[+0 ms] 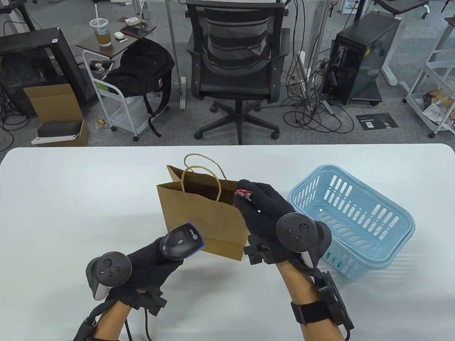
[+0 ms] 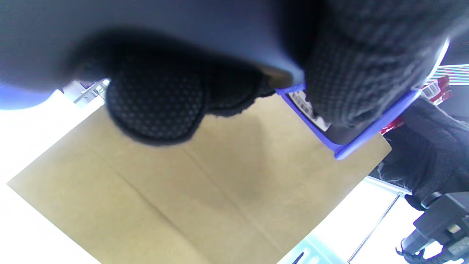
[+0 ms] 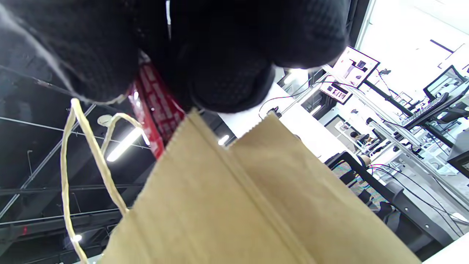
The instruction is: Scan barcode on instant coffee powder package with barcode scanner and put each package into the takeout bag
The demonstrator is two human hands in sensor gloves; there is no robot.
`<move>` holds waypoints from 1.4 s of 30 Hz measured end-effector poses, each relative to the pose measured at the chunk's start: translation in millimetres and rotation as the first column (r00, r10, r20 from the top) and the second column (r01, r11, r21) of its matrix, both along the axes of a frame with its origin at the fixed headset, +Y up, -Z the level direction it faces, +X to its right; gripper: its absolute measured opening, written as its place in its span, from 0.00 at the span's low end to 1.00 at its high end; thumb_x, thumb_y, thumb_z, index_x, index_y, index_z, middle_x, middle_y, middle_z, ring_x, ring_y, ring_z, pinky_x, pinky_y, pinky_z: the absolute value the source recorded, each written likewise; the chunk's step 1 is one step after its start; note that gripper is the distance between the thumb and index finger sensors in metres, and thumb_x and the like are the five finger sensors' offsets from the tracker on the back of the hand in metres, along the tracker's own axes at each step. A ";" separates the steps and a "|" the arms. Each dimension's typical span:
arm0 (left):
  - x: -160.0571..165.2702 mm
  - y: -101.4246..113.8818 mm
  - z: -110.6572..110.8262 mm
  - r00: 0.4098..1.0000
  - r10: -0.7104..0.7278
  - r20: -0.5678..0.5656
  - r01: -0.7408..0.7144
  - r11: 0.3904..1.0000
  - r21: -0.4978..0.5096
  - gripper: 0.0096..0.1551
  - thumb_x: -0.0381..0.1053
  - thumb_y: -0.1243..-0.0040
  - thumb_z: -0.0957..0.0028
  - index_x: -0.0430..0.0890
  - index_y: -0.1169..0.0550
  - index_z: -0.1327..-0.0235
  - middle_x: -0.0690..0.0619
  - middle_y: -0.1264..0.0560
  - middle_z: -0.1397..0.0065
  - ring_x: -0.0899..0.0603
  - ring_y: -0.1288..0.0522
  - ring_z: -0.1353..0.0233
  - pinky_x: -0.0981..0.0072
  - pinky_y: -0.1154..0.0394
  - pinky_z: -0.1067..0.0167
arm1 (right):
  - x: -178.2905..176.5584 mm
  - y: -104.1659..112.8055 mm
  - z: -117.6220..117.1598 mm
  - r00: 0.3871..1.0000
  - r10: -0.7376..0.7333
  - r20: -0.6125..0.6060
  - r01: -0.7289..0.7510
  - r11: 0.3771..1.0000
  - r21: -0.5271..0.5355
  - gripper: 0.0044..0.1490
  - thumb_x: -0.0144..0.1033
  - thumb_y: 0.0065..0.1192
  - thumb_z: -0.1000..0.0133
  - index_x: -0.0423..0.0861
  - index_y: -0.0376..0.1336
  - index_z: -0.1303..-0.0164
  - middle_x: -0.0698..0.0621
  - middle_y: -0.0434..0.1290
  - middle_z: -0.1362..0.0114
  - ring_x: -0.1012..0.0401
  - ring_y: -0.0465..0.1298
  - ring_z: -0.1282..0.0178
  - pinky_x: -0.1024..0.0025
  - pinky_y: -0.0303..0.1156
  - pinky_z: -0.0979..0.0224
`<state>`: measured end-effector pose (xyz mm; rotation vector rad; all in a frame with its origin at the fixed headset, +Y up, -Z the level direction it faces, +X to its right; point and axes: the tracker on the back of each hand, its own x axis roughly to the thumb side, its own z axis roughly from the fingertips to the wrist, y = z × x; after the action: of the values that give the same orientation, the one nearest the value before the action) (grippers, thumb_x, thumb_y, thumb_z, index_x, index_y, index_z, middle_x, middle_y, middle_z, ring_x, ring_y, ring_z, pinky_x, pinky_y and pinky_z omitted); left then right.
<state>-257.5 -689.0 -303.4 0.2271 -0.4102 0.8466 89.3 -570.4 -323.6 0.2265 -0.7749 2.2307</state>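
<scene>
The right hand (image 1: 263, 206) is pinching a red packet (image 1: 243, 195) between its fingertips and holding it just over the right end of the bag (image 1: 202, 216), right at the open rim. That placement makes sense: the brown paper bag is standing upright on the tabletop (image 1: 71, 199) with its mouth facing up and its twine handles (image 1: 199, 174) lifted clear, so a packet let go here should fall straight in. In the right wrist view the packet is hanging down behind the bag's serrated top edge, its lower part already hidden by the paper, which suggests it is partly inside.

The left hand (image 1: 149, 264) is gripping the scanner (image 1: 183, 241), fingers wrapped round its handle, and is keeping it low in front of the bag's near face with the head aimed forward and up, toward the packet. In the left wrist view the scanner's blue-edged head is lying close to the packet's white barcode patch, so the scanner is probably parked there to stay ready for reading without blocking the bag's opening.

A blue basket (image 1: 355, 220) is sitting to the right of the bag, near the right hand, likely so supplies are a short reach away; whether more packets are lying in it cannot be told for certain.
</scene>
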 end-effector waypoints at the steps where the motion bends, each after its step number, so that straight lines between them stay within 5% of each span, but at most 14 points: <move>1: 0.1 0.0 0.0 1.000 -0.001 0.000 0.001 1.000 0.000 0.34 0.66 0.29 0.56 0.54 0.24 0.38 0.57 0.16 0.47 0.46 0.11 0.55 0.53 0.18 0.50 | -0.4 -1.3 -0.7 1.000 0.011 0.005 -0.011 1.000 -0.004 0.28 0.58 0.73 0.50 0.63 0.74 0.39 0.55 0.82 0.36 0.61 0.83 0.50 0.67 0.80 0.48; 4: 0.0 -0.1 0.0 1.000 -0.002 0.000 0.002 1.000 -0.001 0.34 0.66 0.29 0.55 0.54 0.24 0.38 0.57 0.16 0.47 0.46 0.12 0.55 0.53 0.18 0.50 | -1.7 -5.9 -2.9 0.998 0.065 0.017 -0.064 0.997 -0.033 0.39 0.62 0.72 0.51 0.62 0.68 0.29 0.52 0.74 0.24 0.53 0.75 0.31 0.58 0.74 0.33; 6: -0.2 0.1 0.1 1.000 0.000 -0.001 0.000 1.000 0.000 0.34 0.66 0.29 0.56 0.54 0.24 0.38 0.57 0.16 0.47 0.46 0.11 0.55 0.53 0.18 0.50 | -1.3 -7.1 -2.6 0.998 0.062 0.007 -0.062 0.997 -0.040 0.44 0.65 0.72 0.51 0.61 0.64 0.24 0.50 0.69 0.19 0.51 0.72 0.26 0.56 0.72 0.30; 11: -0.2 0.1 0.1 1.000 0.001 0.000 -0.001 1.000 0.002 0.34 0.66 0.29 0.55 0.54 0.24 0.38 0.57 0.16 0.47 0.46 0.11 0.55 0.53 0.18 0.50 | 2.6 2.4 7.4 0.996 0.089 0.007 -0.089 0.996 0.000 0.46 0.67 0.70 0.51 0.61 0.63 0.22 0.48 0.67 0.17 0.49 0.70 0.24 0.55 0.70 0.28; 15: -0.2 0.1 0.3 1.000 0.000 0.000 0.000 1.000 0.003 0.34 0.66 0.29 0.56 0.54 0.24 0.38 0.57 0.16 0.47 0.46 0.12 0.55 0.53 0.18 0.50 | 6.0 21.6 22.3 0.967 0.241 0.077 -0.245 0.968 0.045 0.41 0.65 0.71 0.50 0.60 0.67 0.26 0.48 0.69 0.19 0.50 0.71 0.25 0.55 0.71 0.29; 20: 0.5 -0.1 0.4 1.000 -0.006 0.005 0.006 1.000 0.007 0.34 0.66 0.29 0.55 0.54 0.24 0.38 0.57 0.16 0.47 0.46 0.11 0.55 0.53 0.18 0.50 | 18.0 43.8 27.5 0.811 0.511 0.285 -0.533 0.846 0.001 0.38 0.60 0.74 0.50 0.63 0.68 0.28 0.52 0.72 0.20 0.52 0.72 0.25 0.56 0.72 0.29; 25: 2.1 -0.4 0.8 1.000 -0.019 0.013 0.018 1.000 0.011 0.34 0.67 0.29 0.55 0.54 0.24 0.38 0.57 0.16 0.48 0.46 0.11 0.56 0.53 0.18 0.50 | 47.0 43.5 -1.8 0.662 0.671 0.335 -0.666 0.731 -0.149 0.34 0.53 0.76 0.50 0.64 0.69 0.30 0.54 0.73 0.21 0.53 0.71 0.24 0.55 0.70 0.28; 30: 2.6 -0.7 0.8 1.000 -0.022 0.014 0.022 1.000 0.011 0.34 0.67 0.29 0.55 0.54 0.24 0.38 0.57 0.16 0.48 0.46 0.11 0.56 0.53 0.18 0.50 | 86.2 18.2 -49.2 0.399 0.857 0.325 -0.799 0.499 -0.335 0.37 0.54 0.77 0.52 0.67 0.67 0.30 0.57 0.72 0.20 0.55 0.70 0.22 0.56 0.69 0.26; 34: 3.4 -1.1 1.0 0.999 -0.030 0.015 0.030 0.999 0.014 0.34 0.67 0.30 0.55 0.54 0.24 0.38 0.57 0.16 0.48 0.46 0.12 0.56 0.53 0.18 0.50 | 112.4 -11.0 -80.1 0.336 0.911 0.239 -0.815 0.408 -0.411 0.38 0.56 0.78 0.55 0.67 0.68 0.31 0.58 0.75 0.24 0.57 0.73 0.25 0.57 0.71 0.28; 38: 4.0 -1.3 1.1 0.999 -0.038 0.017 0.038 0.999 0.013 0.34 0.67 0.29 0.55 0.54 0.24 0.38 0.57 0.16 0.48 0.46 0.12 0.56 0.53 0.18 0.51 | 134.4 -42.3 -107.9 0.242 0.969 0.055 -0.810 0.233 -0.539 0.40 0.60 0.76 0.59 0.68 0.68 0.33 0.59 0.76 0.26 0.59 0.75 0.28 0.59 0.72 0.29; 42: 5.5 -1.9 1.1 0.999 -0.049 0.020 0.048 0.999 0.013 0.34 0.67 0.29 0.55 0.54 0.24 0.38 0.57 0.16 0.48 0.46 0.11 0.56 0.53 0.18 0.51 | 152.9 -67.3 -127.1 0.357 0.929 -0.096 -0.736 0.217 -0.641 0.39 0.62 0.75 0.62 0.67 0.71 0.37 0.59 0.79 0.28 0.59 0.77 0.30 0.59 0.73 0.31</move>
<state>-252.0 -690.9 -302.3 0.2196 -0.4388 0.7992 242.2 -637.7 -450.7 -0.0700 0.0956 3.5592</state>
